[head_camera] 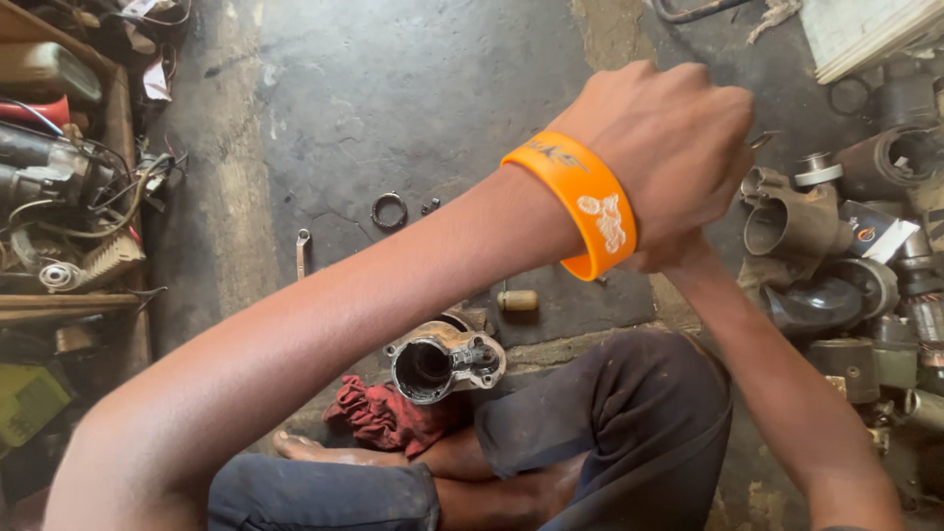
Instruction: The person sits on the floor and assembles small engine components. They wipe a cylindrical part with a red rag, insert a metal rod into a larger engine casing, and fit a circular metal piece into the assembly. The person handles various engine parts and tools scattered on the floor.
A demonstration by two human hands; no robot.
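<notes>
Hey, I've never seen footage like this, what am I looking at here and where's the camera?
This is one picture from a camera worn on a person's head, looking down at their own arms. The person sits on a dark concrete floor with legs folded. The left hand, wearing an orange wristband, is closed in a fist and crosses over the right hand, which is hidden behind it. A thin metal tip pokes out by the fist; what it belongs to I cannot tell. Near the legs lie a metal housing and a red rag. Further out are a wrench, a ring, and a pile of metal parts on the right.
</notes>
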